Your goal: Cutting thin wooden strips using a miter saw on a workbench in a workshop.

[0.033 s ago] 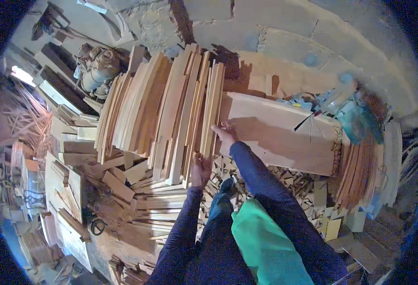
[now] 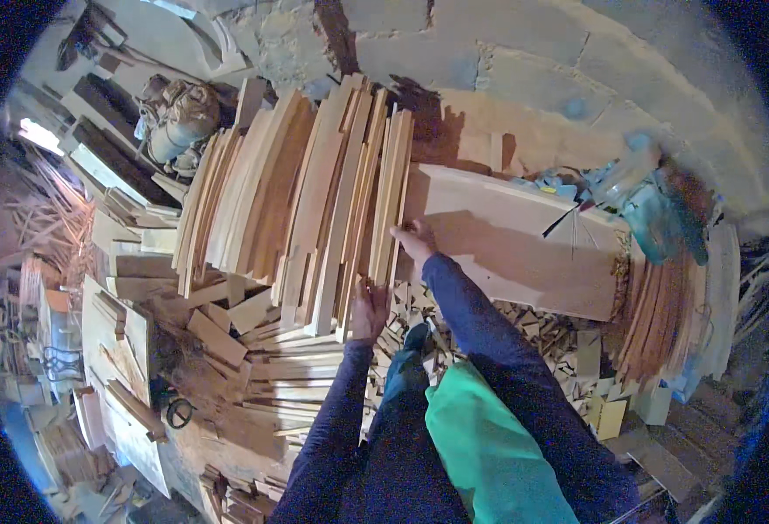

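Observation:
A row of long pale wooden strips (image 2: 339, 205) stands on edge, packed side by side, in front of me. My left hand (image 2: 370, 314) is at the near ends of the rightmost strips, its fingers and thumb closed about them. Farther up, my right hand (image 2: 415, 243) holds the outer strip (image 2: 391, 188) on the right side of the row, fingertips curled over its edge. Part of each grip is hidden behind the wood and the fingers. A wide flat board (image 2: 524, 249) lies just right of the strips, beside my right hand.
Small wood offcuts (image 2: 533, 336) cover the ground around my feet. More strips (image 2: 288, 384) lie left of my left arm. Curved brown pieces (image 2: 660, 319) are stacked at the right, below a teal plastic bag (image 2: 660, 223). A block wall (image 2: 524, 65) rises behind.

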{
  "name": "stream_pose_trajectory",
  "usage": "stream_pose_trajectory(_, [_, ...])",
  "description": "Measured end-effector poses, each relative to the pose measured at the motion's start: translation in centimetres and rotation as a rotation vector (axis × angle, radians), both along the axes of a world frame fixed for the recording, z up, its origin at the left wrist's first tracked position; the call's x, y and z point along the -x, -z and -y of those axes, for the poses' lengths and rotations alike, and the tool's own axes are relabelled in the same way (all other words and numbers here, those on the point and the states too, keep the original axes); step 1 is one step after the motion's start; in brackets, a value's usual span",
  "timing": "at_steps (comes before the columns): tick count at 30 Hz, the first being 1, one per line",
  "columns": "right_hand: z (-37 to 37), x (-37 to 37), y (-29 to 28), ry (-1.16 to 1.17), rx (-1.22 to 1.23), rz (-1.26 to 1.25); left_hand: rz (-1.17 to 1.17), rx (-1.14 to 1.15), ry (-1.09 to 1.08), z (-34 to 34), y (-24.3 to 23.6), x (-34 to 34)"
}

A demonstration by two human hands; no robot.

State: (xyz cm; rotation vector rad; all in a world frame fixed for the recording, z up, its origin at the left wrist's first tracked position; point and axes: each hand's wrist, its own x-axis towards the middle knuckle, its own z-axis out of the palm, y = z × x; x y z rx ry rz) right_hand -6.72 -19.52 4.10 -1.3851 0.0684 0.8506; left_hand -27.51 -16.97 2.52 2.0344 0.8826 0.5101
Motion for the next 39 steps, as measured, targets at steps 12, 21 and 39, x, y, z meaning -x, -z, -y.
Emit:
stream_pose_trajectory(12, [2.5,-3.0,1.6,-0.065,-0.11,-0.336,-0.476,-0.294,0.019,1.1,-7.8,-1.0])
stream_pose_trajectory(21, [8.9,-2.2,-0.2,-0.136,-0.335,-0.421,-0.269,-0.618,0.174,-1.5,-6.8,-2.0])
stream_pose_trajectory(39, [15.1,0.3,-0.9,0.027,-0.505,-0.517,-0.213,-0.27,0.141,-2.3,-8.5,-3.3])
